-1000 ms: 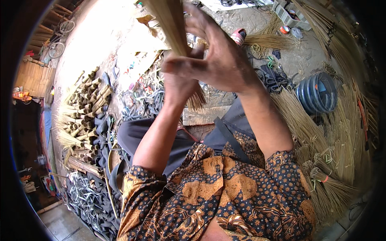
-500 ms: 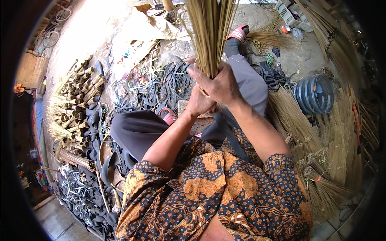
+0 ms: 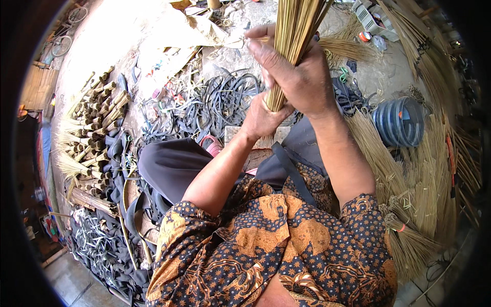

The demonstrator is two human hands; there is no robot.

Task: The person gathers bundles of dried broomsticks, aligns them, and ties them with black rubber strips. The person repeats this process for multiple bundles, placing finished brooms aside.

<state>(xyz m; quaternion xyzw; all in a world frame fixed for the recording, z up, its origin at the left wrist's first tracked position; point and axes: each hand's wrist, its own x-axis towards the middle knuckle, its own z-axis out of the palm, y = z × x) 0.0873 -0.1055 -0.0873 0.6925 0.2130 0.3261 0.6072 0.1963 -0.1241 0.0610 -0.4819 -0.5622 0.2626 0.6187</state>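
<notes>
A thick bundle of straw-coloured broom sticks (image 3: 294, 30) stands upright in front of me, its top out of view. My right hand (image 3: 296, 71) wraps around the bundle from the right, fingers curled over it. Just below, my left hand (image 3: 263, 118) grips the bundle's lower end. I sit on the ground in dark trousers and a patterned brown shirt.
Black rubber strips (image 3: 225, 100) lie tangled ahead of my knee. Finished broom heads (image 3: 94, 128) are stacked at left. Loose stick bundles (image 3: 409, 179) lie at right beside a blue ribbed container (image 3: 401, 120). A white basket (image 3: 371, 18) sits far right.
The bundle has swung from tilted left to upright and closer to me. Both hands have shifted right along with it, keeping their grip.
</notes>
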